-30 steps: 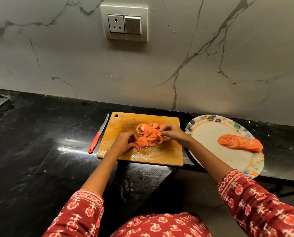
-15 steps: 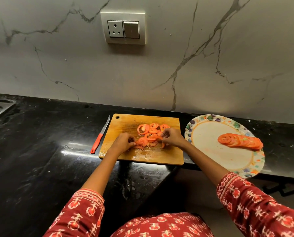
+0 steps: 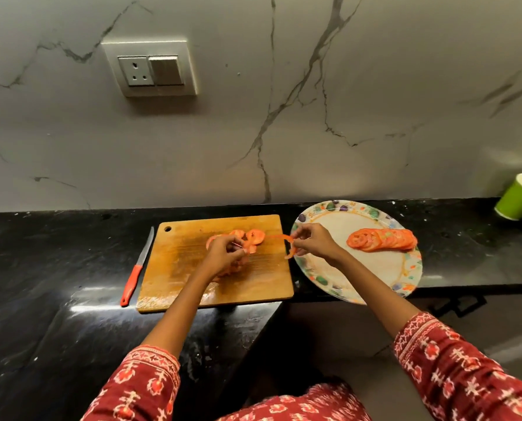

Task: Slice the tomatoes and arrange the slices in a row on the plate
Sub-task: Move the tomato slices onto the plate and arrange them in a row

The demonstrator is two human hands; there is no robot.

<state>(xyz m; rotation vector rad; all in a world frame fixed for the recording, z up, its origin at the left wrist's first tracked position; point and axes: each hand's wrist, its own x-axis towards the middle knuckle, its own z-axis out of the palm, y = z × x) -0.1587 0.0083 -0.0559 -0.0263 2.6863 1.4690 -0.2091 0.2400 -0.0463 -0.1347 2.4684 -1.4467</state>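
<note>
Right hand [image 3: 313, 243] pinches a tomato slice [image 3: 287, 247] over the plate [image 3: 357, 294] rim; left hand [image 3: 223, 256] seemingly pinches cutting-board slices [image 3: 253, 238].

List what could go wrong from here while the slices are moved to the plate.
1. The right hand pinches a thin, floppy tomato slice over the gap between the cutting board and the plate; it might tear or drop.
2. The plate overhangs the counter edge, so pressing its near rim could tip it.
3. The row of slices leans in overlap; a careless placement could knock it out of line.
</note>
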